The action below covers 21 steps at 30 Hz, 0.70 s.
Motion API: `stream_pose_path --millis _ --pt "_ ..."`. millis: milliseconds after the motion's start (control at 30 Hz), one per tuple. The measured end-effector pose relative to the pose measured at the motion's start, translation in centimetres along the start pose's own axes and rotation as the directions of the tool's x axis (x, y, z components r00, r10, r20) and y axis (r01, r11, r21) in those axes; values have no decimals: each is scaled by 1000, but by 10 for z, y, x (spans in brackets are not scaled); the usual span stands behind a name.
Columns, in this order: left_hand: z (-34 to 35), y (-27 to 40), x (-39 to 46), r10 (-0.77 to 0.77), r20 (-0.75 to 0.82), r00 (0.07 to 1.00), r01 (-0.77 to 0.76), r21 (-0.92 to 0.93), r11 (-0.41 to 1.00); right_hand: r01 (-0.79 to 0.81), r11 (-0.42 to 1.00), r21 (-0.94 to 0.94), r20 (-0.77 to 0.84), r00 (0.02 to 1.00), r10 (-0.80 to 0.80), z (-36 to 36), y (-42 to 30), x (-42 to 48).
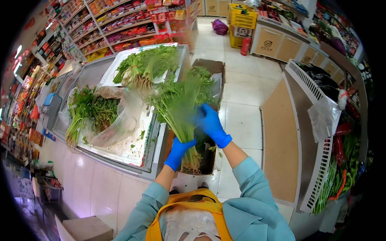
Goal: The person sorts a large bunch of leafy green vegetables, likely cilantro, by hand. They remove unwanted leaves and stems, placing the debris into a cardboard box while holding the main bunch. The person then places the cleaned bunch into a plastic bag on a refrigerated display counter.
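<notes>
A leafy bunch of celery-like greens [178, 111] is held up in front of me, its pale roots pointing toward my body. My left hand [180, 150], in a blue glove, is closed around the stalks just above the roots. Beside the upper stalks is my gloved right hand [212, 123], its fingers curled at the leaves; blur hides whether it grips them. Under the bunch stands an open cardboard box [208, 162] on the floor. To the left, another rooted bunch of greens [144, 66] lies on a white foam tray [110, 73].
On the left counter, a dirty white foam lid [138, 150] holds a clear plastic bag [120, 129] and more greens [80, 111]. A vegetable stand with a white slotted rail [316, 174] is at right. Yellow crates [242, 18] and a red fire extinguisher [245, 46] stand farther off.
</notes>
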State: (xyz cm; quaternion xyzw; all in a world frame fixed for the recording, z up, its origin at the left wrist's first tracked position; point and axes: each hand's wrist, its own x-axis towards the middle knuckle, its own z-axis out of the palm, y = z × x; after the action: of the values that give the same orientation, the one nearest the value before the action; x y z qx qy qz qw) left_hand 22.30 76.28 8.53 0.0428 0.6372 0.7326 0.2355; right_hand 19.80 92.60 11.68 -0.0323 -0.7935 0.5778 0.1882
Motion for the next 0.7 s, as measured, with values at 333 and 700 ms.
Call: stream_pose_path --millis 333,700 --pt "-5 -20 1 -48 -97 994 28 -198 980 -332 708 624 204 943 262 5 38 -9" --pt "-31 -35 -4 -23 -196 980 -40 -316 948 -348 791 503 198 937 286 -11 46 -17"
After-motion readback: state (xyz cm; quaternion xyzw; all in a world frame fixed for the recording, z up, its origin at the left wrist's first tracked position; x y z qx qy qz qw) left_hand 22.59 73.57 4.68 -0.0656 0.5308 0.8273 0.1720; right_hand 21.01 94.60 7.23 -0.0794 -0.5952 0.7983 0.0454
